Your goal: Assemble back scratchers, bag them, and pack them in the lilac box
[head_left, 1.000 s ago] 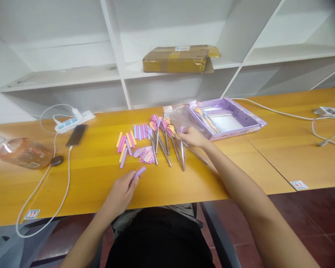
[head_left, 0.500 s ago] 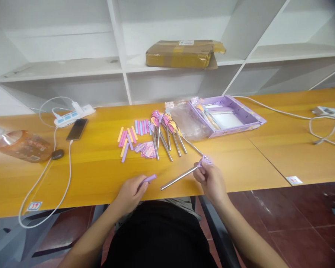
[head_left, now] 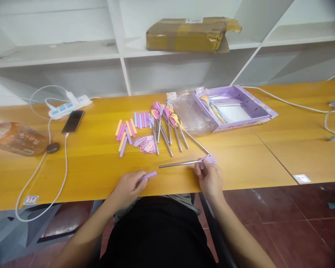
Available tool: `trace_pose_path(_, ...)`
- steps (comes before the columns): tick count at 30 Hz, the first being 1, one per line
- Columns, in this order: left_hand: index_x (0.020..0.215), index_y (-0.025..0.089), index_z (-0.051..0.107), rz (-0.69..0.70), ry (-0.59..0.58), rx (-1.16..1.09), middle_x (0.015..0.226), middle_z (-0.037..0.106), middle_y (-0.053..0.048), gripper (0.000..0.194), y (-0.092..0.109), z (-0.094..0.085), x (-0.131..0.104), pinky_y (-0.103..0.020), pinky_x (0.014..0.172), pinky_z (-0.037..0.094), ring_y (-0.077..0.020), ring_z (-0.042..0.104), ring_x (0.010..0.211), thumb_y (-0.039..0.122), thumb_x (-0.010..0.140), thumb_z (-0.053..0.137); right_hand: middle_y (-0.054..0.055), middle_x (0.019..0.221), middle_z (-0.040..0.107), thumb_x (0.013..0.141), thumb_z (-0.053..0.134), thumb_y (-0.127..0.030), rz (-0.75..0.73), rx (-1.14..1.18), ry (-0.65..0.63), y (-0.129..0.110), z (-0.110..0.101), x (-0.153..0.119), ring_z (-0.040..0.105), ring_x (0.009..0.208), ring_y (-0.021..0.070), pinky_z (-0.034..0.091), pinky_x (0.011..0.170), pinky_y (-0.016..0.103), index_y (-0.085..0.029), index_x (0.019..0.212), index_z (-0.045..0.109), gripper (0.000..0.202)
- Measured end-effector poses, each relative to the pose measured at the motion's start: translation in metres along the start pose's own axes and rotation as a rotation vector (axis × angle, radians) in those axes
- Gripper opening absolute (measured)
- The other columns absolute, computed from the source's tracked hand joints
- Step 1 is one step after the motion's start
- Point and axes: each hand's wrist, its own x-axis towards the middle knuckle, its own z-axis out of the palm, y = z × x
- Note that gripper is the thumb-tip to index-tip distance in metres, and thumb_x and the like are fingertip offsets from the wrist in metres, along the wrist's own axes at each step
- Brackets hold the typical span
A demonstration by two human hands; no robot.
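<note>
My left hand (head_left: 130, 187) is closed around a short purple tube (head_left: 150, 175), a handle sleeve whose end sticks out to the right. Closed at the purple head end of a back scratcher (head_left: 178, 163), my right hand (head_left: 210, 178) holds its metal rod pointing left, just above the sleeve and apart from it. Beyond them lies a pile of back scratchers (head_left: 167, 128) with pink, yellow and purple hand-shaped heads. Left of the pile are loose coloured sleeves (head_left: 126, 134) in pink, yellow, purple and blue, and some small printed cards (head_left: 147, 144).
A purple open box (head_left: 257, 108) and clear plastic bags (head_left: 187, 115) lie at the back right. To the left are a phone (head_left: 73, 121), a power strip (head_left: 69, 108), cables and an orange bottle (head_left: 18, 138). A taped carton (head_left: 184, 35) sits on the shelf.
The rod in my right hand has swung from slanting down-left to nearly level, its free end rising. My left hand still grips the purple sleeve. The camera view has shifted slightly.
</note>
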Motion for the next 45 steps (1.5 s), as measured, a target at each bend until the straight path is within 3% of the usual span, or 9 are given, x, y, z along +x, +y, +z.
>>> trace_pose_path(7,0.115,0.023,0.077,0.025,0.013,-0.025,0.087,0.074,-0.004,0.042,0.000,-0.003,0.001,-0.031,0.074,0.047,-0.0210,0.065,0.078,0.048,0.115,0.042,-0.004,0.062,0.044,0.096,0.079,-0.059,0.033,0.009,-0.035,-0.004,0.002,-0.001,0.039,0.052,0.0121,0.024,0.046,0.030,-0.024,0.069,0.049,0.053)
trace_pose_path(16,0.112,0.022,0.075,0.004,0.010,-0.008,0.088,0.071,-0.002,0.038,0.000,-0.001,0.001,-0.031,0.073,0.041,-0.0191,0.062,0.077,0.045,0.115,0.045,-0.003,0.061,0.047,0.099,0.074,-0.064,0.046,-0.039,-0.064,-0.004,0.002,-0.006,0.036,0.050,0.0131,0.024,0.048,0.032,-0.025,0.070,0.048,0.055)
trace_pose_path(26,0.100,0.021,0.073,0.008,0.020,0.011,0.083,0.069,-0.001,0.033,0.002,-0.002,0.002,-0.030,0.071,0.040,-0.0178,0.060,0.073,0.039,0.111,0.048,-0.002,0.061,0.049,0.097,0.076,-0.065,0.070,-0.039,-0.120,-0.004,0.000,-0.004,0.040,0.051,0.0135,0.024,0.048,0.032,-0.025,0.072,0.050,0.054)
trace_pose_path(32,0.082,0.022,0.067,0.040,0.070,0.104,0.065,0.056,0.004,0.025,0.000,0.008,0.000,-0.029,0.063,0.033,-0.0133,0.049,0.058,0.030,0.102,0.056,-0.003,0.058,0.051,0.099,0.073,-0.064,0.100,-0.030,-0.218,-0.003,0.001,-0.006,0.036,0.048,0.0129,0.026,0.050,0.032,-0.025,0.071,0.051,0.054)
trace_pose_path(36,0.076,0.022,0.064,0.054,0.128,0.073,0.062,0.054,0.004,0.022,-0.001,0.010,-0.004,-0.028,0.062,0.033,-0.0116,0.045,0.056,0.026,0.097,0.058,-0.001,0.060,0.053,0.105,0.066,-0.066,0.106,-0.053,-0.329,-0.001,0.006,-0.018,0.040,0.052,0.0144,0.029,0.054,0.033,-0.024,0.070,0.056,0.056)
trace_pose_path(45,0.070,0.022,0.058,0.109,0.190,0.077,0.059,0.048,0.005,0.024,-0.005,0.011,-0.007,-0.028,0.059,0.033,-0.0107,0.041,0.053,0.025,0.093,0.061,-0.001,0.061,0.045,0.108,0.061,-0.067,0.031,-0.081,-0.383,0.000,0.027,-0.039,0.040,0.056,0.0169,0.031,0.058,0.035,-0.025,0.067,0.051,0.059)
